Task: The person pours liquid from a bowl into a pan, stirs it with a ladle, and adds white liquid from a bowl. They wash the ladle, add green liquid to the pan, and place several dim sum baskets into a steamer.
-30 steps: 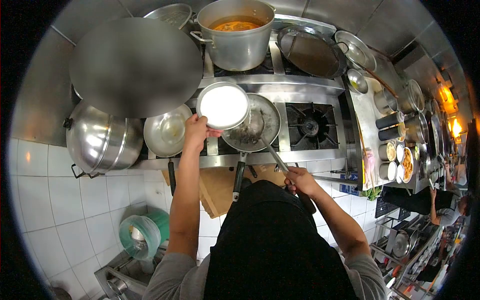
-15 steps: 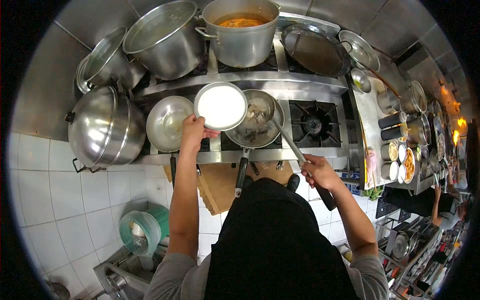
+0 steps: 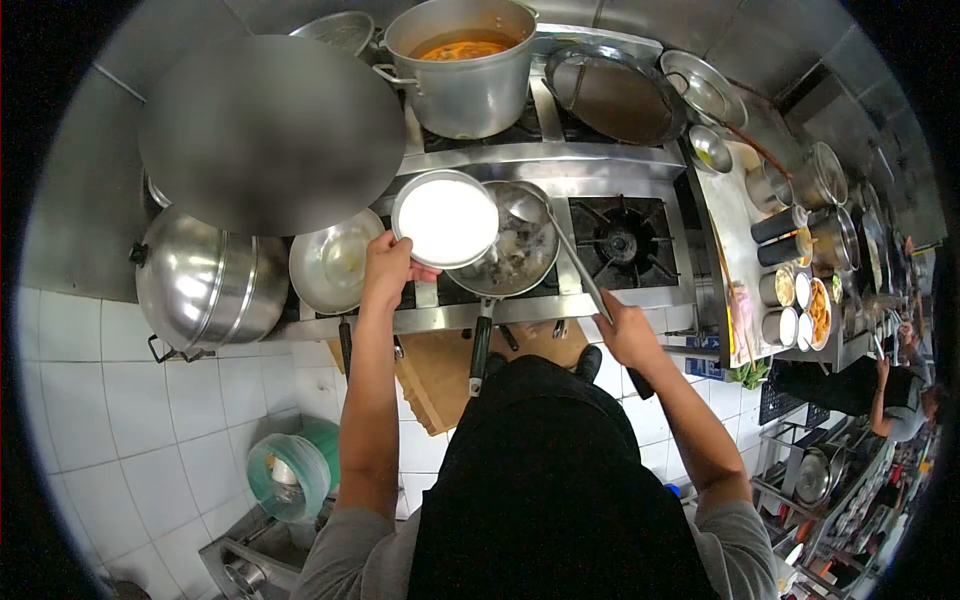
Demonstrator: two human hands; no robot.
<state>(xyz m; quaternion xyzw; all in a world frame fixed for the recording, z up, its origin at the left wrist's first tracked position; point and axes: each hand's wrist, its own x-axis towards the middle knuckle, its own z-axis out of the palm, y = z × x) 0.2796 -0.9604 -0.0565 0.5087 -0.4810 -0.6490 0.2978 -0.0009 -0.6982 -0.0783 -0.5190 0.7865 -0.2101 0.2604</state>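
Observation:
A round metal bowl of white contents (image 3: 446, 219) is gripped at its lower left rim by my left hand (image 3: 388, 268), thumb on the edge. It overlaps the left part of a frying pan (image 3: 508, 262) on the stove, where dark and pale pieces lie in liquid. My right hand (image 3: 628, 336) is wrapped round the long handle of a metal ladle (image 3: 527, 206), whose head is at the pan's upper part. Left of the bowl sits a second, lighter pan (image 3: 335, 262). The white contents' texture is too bright to tell.
A large pot of orange liquid (image 3: 463, 90) and a dark wide pan (image 3: 615, 95) stand behind. To the right are an unused burner (image 3: 622, 245) and a counter with containers (image 3: 780, 326). A domed steamer (image 3: 212, 285) is at left. Another person (image 3: 905, 405) stands far right.
The ladle head has moved up and away from the pan's middle, and my right hand has shifted slightly up. The bowl stays near the pan. A grey blurred oval now covers the upper left pots.

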